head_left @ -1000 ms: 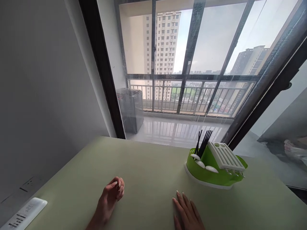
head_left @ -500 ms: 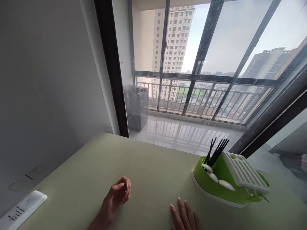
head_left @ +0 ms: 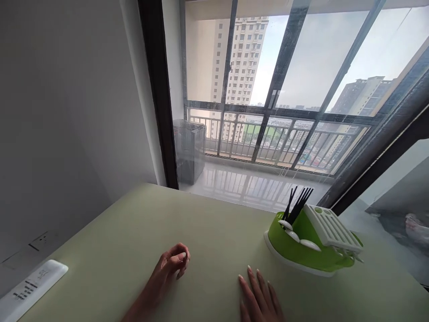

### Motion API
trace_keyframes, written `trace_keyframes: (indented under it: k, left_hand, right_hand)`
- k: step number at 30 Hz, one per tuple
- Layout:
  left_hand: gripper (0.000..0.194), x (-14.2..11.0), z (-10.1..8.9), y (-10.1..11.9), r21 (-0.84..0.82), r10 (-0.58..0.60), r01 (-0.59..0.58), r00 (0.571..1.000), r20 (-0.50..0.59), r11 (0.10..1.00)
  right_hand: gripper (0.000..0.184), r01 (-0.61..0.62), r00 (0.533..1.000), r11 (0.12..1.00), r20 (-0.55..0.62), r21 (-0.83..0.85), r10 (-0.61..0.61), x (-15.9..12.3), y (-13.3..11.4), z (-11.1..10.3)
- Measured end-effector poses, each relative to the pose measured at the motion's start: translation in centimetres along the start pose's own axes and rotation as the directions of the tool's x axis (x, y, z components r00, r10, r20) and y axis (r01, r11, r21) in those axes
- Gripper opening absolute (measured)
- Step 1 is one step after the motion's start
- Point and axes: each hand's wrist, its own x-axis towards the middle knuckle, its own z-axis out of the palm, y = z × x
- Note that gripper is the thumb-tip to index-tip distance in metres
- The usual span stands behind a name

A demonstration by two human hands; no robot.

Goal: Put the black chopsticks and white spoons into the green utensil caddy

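Note:
My left hand (head_left: 170, 266) is held at the table's middle, its fingers curled in and the thumb against them; I see nothing in it. Palm down, my right hand (head_left: 258, 296) rests on the pale green table (head_left: 201, 226), fingers stretched out and slightly apart. Just beyond it on the right stands a green and white utensil holder (head_left: 298, 250). Black chopsticks (head_left: 299, 206) stick up from its left part. Several white spoons (head_left: 310, 244) hang over its front rim. A slotted white rack (head_left: 333, 230) covers its right part, with thin utensil ends poking out at the lower edge.
A white power strip (head_left: 31, 288) lies at the table's left edge. Beside it, a wall socket (head_left: 42, 240) sits in the grey wall (head_left: 73, 134). Past the far table edge, a dark-framed glass door (head_left: 157, 89) gives onto a balcony with a grey appliance (head_left: 190, 152).
The view has shifted slightly, so the utensil holder appears a little further left and higher. My left hand has turned slightly, its fingers still curled. The right hand stays flat.

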Motion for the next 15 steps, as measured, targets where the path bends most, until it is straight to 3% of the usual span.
trace_keyframes:
  k: [6, 15]
  left_hand:
    - [0.032, -0.4, 1.0, 0.1, 0.102, 0.028, -0.032, 0.999, 0.037, 0.994]
    - [0.03, -0.3, 1.7, -1.8, 0.301, 0.064, -0.09, 0.993, 0.094, 0.949]
  right_hand:
    - [0.062, 0.081, 0.989, 0.997, 0.122, 0.02, -0.083, 0.8, 0.2, -2.6]
    - [0.052, -0.03, 0.987, 1.0, 0.156, -0.001, 0.03, 1.5, -2.6, -5.4]
